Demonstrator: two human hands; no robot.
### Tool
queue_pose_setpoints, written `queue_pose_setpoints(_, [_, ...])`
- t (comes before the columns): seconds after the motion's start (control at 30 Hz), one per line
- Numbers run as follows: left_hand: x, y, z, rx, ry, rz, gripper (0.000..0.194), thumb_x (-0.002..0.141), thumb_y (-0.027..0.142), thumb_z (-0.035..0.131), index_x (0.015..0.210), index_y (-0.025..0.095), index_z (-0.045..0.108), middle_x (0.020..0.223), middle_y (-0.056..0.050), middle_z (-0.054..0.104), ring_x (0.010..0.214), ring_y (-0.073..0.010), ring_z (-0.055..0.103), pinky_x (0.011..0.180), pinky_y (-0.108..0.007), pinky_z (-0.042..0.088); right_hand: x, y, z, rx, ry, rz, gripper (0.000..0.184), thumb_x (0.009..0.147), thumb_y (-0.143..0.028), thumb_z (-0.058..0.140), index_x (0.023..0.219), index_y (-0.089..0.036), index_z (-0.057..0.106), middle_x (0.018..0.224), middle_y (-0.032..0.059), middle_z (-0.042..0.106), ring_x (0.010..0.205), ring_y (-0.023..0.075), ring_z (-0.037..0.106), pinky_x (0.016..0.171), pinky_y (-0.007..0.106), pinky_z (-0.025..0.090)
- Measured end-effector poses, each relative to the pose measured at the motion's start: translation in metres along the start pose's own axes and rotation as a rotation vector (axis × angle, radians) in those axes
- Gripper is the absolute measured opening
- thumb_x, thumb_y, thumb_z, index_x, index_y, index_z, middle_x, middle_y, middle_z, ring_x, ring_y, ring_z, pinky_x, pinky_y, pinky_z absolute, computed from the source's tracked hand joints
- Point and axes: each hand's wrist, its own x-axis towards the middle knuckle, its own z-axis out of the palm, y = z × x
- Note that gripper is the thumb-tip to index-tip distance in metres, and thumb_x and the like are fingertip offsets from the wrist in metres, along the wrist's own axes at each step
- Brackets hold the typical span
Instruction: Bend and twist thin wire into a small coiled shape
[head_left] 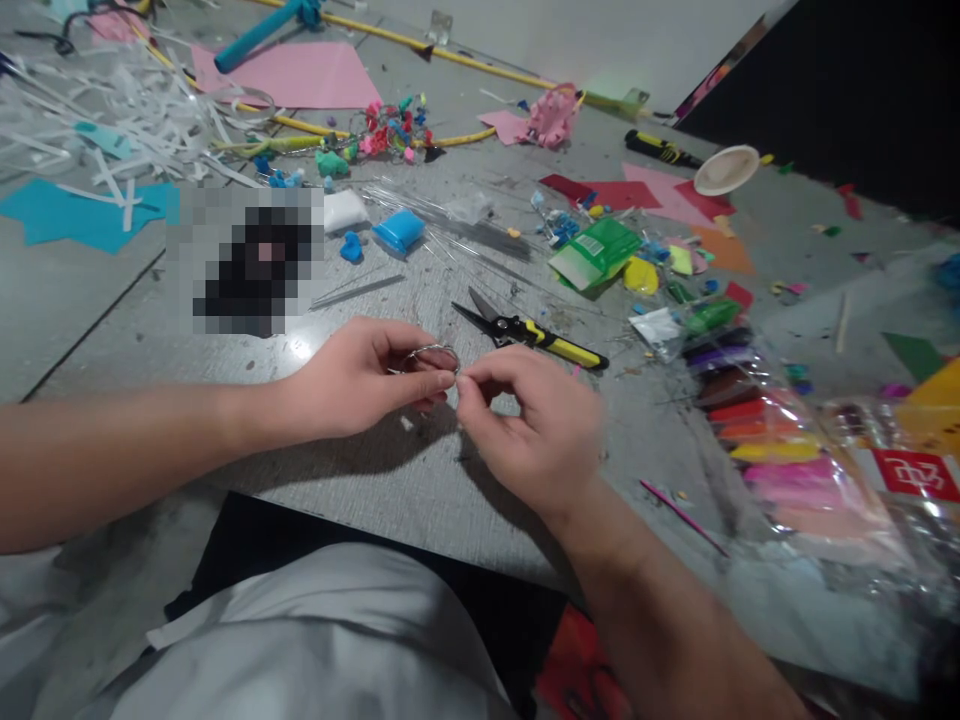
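Note:
A loop of thin silvery wire point(437, 348) is held between my two hands over the grey tabletop. My left hand point(364, 378) grips it, with the thumb pressed against the fingers. Right beside, my right hand point(534, 428) has thumb and index finger pinched together at the loop's near edge; the tip of the pinch is too small to make out fully. Just beyond my right hand lie black-and-yellow shears point(517, 328) with their blades apart. Straight lengths of wire point(360, 291) rest on the table past my left hand.
Blue clay packet point(400, 231), green packet point(596, 250) and more wires point(480, 235) lie farther back. Bagged coloured clay point(787, 450) and a purple stick point(684, 517) are at the right. White paper strips point(150, 110) heap at the back left, near pink paper point(292, 75).

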Motion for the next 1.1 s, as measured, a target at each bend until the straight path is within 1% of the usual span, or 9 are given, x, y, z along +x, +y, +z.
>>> queue_pose_setpoints(0.13, [0.002,0.0,-0.004,0.029,-0.053,0.014,0.031,0.081,0.033,0.106,0.096,0.016,0.086,0.083,-0.004,0.084,0.074,-0.0172,0.079,0.072,-0.028,0.067,0.003,0.001,-0.001,0.262,-0.038,0.316,0.012,0.098,-0.024,0.076,0.089,-0.029,0.072,0.072,-0.0029,0.076,0.06,0.0191,0.072,0.058,0.033,0.06])
queue_pose_setpoints(0.23, [0.004,-0.002,-0.005,0.026,-0.053,0.007,0.03,0.082,0.031,0.105,0.098,0.015,0.085,0.082,-0.004,0.084,0.074,-0.0171,0.079,0.072,-0.027,0.067,0.004,0.004,0.0,0.382,-0.05,0.423,0.008,0.096,-0.027,0.079,0.09,-0.028,0.073,0.068,-0.0042,0.074,0.056,0.0179,0.068,0.053,0.031,0.056])
queue_pose_setpoints(0.4, [0.003,-0.002,-0.003,0.047,-0.014,0.014,0.022,0.088,0.028,0.098,0.1,0.015,0.085,0.08,-0.004,0.083,0.073,-0.0162,0.078,0.072,-0.026,0.065,0.004,0.009,0.002,0.229,-0.023,0.278,0.002,0.094,-0.024,0.08,0.095,-0.026,0.08,0.083,0.0002,0.083,0.068,0.0195,0.077,0.06,0.032,0.062])
queue_pose_setpoints(0.57, [0.002,-0.002,-0.001,0.096,0.002,0.031,0.019,0.088,0.026,0.096,0.1,0.015,0.086,0.082,-0.004,0.084,0.073,-0.016,0.077,0.071,-0.026,0.065,0.002,0.009,0.005,0.016,0.007,0.009,0.014,0.101,-0.018,0.075,0.092,-0.028,0.078,0.085,-0.0001,0.085,0.07,0.0193,0.077,0.068,0.034,0.064])
queue_pose_setpoints(0.67, [0.003,-0.006,-0.001,0.069,0.007,0.062,0.02,0.086,0.026,0.097,0.099,0.014,0.087,0.087,-0.006,0.086,0.076,-0.0169,0.078,0.075,-0.028,0.067,0.0,0.008,0.008,-0.043,0.01,-0.044,0.017,0.104,-0.017,0.072,0.092,-0.029,0.075,0.083,0.0004,0.083,0.072,0.0207,0.076,0.069,0.035,0.062])
queue_pose_setpoints(0.73, [0.003,-0.008,-0.002,0.068,0.02,0.072,0.022,0.085,0.027,0.099,0.097,0.015,0.086,0.088,-0.007,0.086,0.077,-0.0178,0.08,0.075,-0.028,0.068,0.0,0.007,0.009,-0.036,-0.002,-0.025,0.018,0.105,-0.018,0.07,0.091,-0.029,0.073,0.083,0.0005,0.081,0.072,0.0206,0.074,0.07,0.035,0.061])
queue_pose_setpoints(0.83, [0.003,-0.008,-0.002,0.09,0.022,0.075,0.024,0.084,0.03,0.1,0.096,0.015,0.084,0.086,-0.005,0.084,0.079,-0.0188,0.08,0.074,-0.028,0.067,0.001,0.004,0.008,0.07,-0.04,0.09,0.015,0.103,-0.022,0.071,0.089,-0.028,0.073,0.08,-0.0008,0.077,0.067,0.0179,0.068,0.065,0.033,0.056])
queue_pose_setpoints(0.97, [0.002,-0.004,-0.002,0.144,-0.02,0.118,0.017,0.087,0.026,0.094,0.093,0.017,0.081,0.083,-0.004,0.081,0.078,-0.0176,0.079,0.073,-0.026,0.064,0.006,0.002,0.004,0.372,-0.135,0.381,0.009,0.097,-0.03,0.076,0.09,-0.026,0.072,0.066,-0.0066,0.064,0.054,0.0142,0.054,0.051,0.028,0.043])
queue_pose_setpoints(1.1, [0.001,0.001,-0.004,0.185,-0.062,0.168,0.014,0.089,0.025,0.091,0.09,0.019,0.078,0.083,-0.004,0.079,0.08,-0.0182,0.078,0.077,-0.028,0.064,0.01,0.005,0.003,0.717,-0.245,0.583,0.019,0.092,-0.036,0.085,0.088,-0.026,0.068,0.057,-0.0102,0.054,0.047,0.0121,0.044,0.048,0.027,0.034])
